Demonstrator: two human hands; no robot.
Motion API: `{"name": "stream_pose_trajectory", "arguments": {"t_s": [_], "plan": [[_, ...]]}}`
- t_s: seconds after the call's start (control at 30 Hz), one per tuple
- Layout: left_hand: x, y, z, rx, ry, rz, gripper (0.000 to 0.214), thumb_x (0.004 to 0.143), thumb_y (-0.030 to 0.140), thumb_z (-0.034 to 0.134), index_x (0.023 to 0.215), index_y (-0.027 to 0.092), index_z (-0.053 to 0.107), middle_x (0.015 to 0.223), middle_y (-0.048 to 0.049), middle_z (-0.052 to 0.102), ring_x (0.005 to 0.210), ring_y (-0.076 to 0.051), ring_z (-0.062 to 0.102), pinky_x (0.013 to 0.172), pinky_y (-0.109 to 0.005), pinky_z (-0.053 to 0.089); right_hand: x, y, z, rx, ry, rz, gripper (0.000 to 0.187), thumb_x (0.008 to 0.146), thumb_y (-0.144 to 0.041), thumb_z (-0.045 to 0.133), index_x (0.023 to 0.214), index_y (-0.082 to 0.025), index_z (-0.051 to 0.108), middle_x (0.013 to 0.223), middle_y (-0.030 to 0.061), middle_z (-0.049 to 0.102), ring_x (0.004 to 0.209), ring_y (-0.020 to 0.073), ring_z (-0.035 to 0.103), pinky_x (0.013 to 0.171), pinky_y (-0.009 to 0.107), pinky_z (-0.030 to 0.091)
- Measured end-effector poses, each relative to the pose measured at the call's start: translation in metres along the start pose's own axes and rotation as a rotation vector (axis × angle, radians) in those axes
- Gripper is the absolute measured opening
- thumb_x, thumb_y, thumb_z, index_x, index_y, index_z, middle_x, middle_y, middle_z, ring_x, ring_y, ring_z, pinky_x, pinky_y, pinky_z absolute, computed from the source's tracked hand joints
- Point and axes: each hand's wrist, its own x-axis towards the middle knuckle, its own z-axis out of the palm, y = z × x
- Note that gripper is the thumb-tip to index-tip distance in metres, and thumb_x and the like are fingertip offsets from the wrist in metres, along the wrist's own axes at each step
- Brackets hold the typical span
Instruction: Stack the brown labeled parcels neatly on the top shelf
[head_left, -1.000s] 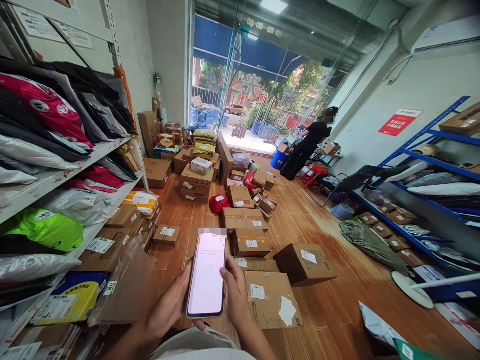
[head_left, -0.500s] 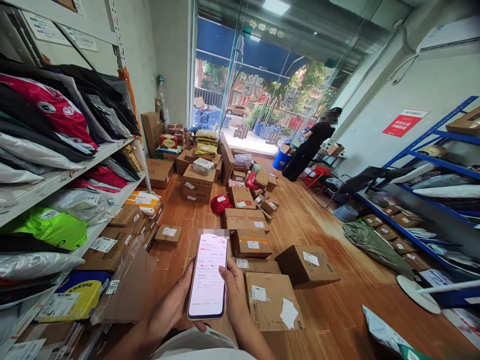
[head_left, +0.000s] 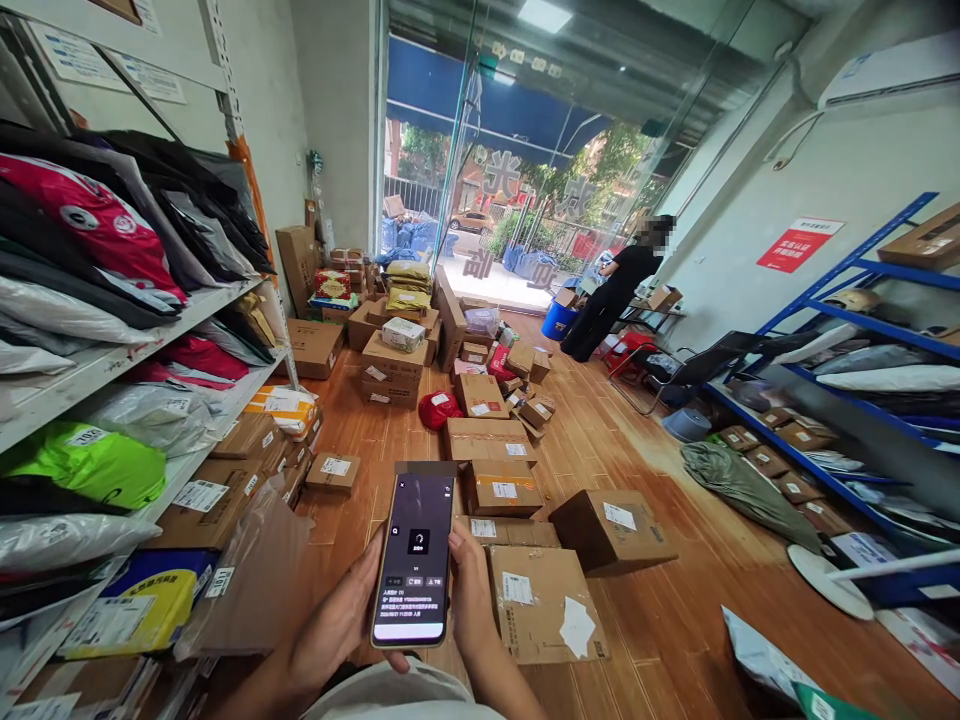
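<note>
A smartphone (head_left: 412, 560) is held upright in front of me, low in the middle of the view. Its screen is dark, with a loading box in the centre and lines of white text below. My left hand (head_left: 337, 605) wraps round the phone's left side, and a fingertip shows under its lower edge. My right hand (head_left: 471, 590) grips the right side, its thumb at the edge of the screen. The fingers behind the phone are hidden. Just beyond my right hand, a taped cardboard box (head_left: 546, 640) with white labels lies on the floor.
Several cartons (head_left: 491, 440) run in a row toward the glass front. A white shelf (head_left: 172, 345) full of bagged parcels stands at left, a blue rack (head_left: 832, 300) at right. A person (head_left: 619, 285) in black stands by a blue bin (head_left: 559, 318). One carton (head_left: 611, 530) sits apart.
The phone screen has switched from a white page to a dark loading view. My right thumb has moved from over the screen to its right edge. Both hands still hold the phone.
</note>
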Motion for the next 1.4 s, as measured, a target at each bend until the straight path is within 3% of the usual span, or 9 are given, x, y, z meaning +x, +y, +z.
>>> {"name": "stream_pose_trajectory", "arguments": {"t_s": [0.27,0.43,0.67,0.97,1.1,1.2,1.27,1.4], "plan": [[-0.001,0.004,0.008,0.049,0.037,0.032,0.048,0.095,0.046,0.032,0.142,0.036,0.035,0.129,0.0006,0.060,0.104,-0.032,0.062,0.048,-0.027,0.055,0.000,0.004,0.001,-0.002,0.032,-0.013,0.050,0.075,-0.061,0.054,0.091,-0.017,0.071,0.093,0.0071,0.070,0.090,0.0256,0.059,0.082,0.034,0.047],[-0.001,0.004,0.004,0.030,-0.035,0.027,0.058,0.091,0.053,0.039,0.145,0.034,0.030,0.135,-0.0065,0.055,0.087,-0.028,0.067,0.050,-0.032,0.058,0.000,0.010,0.000,0.047,0.108,-0.012,0.050,0.070,-0.064,0.060,0.090,-0.020,0.072,0.092,0.0057,0.071,0.096,0.0271,0.060,0.083,0.035,0.048],[0.000,0.004,0.001,0.022,-0.007,0.002,0.071,0.088,0.055,0.044,0.149,0.032,0.017,0.143,-0.0103,0.046,0.101,-0.032,0.062,0.051,-0.033,0.059,0.001,0.018,-0.004,0.013,0.105,-0.003,0.050,0.072,-0.064,0.059,0.091,-0.020,0.070,0.098,0.0070,0.069,0.102,0.0272,0.057,0.094,0.037,0.044],[0.003,0.001,-0.002,-0.014,-0.018,0.017,0.071,0.087,0.055,0.046,0.149,0.029,0.021,0.146,-0.0094,0.043,0.113,-0.033,0.056,0.053,-0.029,0.057,0.001,0.019,-0.003,0.020,0.107,-0.025,0.047,0.074,-0.062,0.060,0.091,-0.020,0.071,0.092,0.0067,0.071,0.098,0.0273,0.060,0.087,0.037,0.049],[0.004,0.004,0.002,0.021,0.005,-0.018,0.080,0.083,0.059,0.050,0.149,0.029,0.017,0.146,-0.0107,0.043,0.105,-0.034,0.060,0.047,-0.030,0.056,0.002,0.020,-0.003,0.047,0.152,0.037,0.053,0.065,-0.068,0.064,0.088,-0.021,0.072,0.093,0.0063,0.071,0.100,0.0284,0.060,0.090,0.038,0.048],[0.003,0.005,0.004,0.021,0.009,-0.001,0.082,0.082,0.059,0.052,0.149,0.028,0.018,0.146,-0.0100,0.043,0.111,-0.036,0.056,0.046,-0.030,0.056,0.002,0.016,-0.002,0.045,0.170,0.077,0.055,0.061,-0.069,0.064,0.085,-0.020,0.070,0.096,0.0068,0.071,0.103,0.0298,0.060,0.093,0.039,0.046],[0.002,0.003,0.001,0.003,0.018,0.020,0.079,0.084,0.057,0.051,0.149,0.028,0.017,0.146,-0.0087,0.043,0.116,-0.035,0.054,0.052,-0.032,0.058,0.003,0.011,-0.001,0.028,0.143,0.083,0.051,0.062,-0.065,0.064,0.082,-0.019,0.069,0.095,0.0071,0.071,0.103,0.0299,0.059,0.093,0.039,0.045],[0.006,-0.005,-0.012,-0.081,-0.003,0.007,0.079,0.085,0.048,0.055,0.149,0.029,0.014,0.145,-0.0072,0.045,0.124,-0.033,0.050,0.084,-0.041,0.057,0.013,-0.001,0.002,0.099,-0.014,0.112,0.033,0.066,-0.048,0.065,0.082,-0.019,0.067,0.088,0.0044,0.072,0.090,0.0245,0.063,0.083,0.034,0.049]]}}
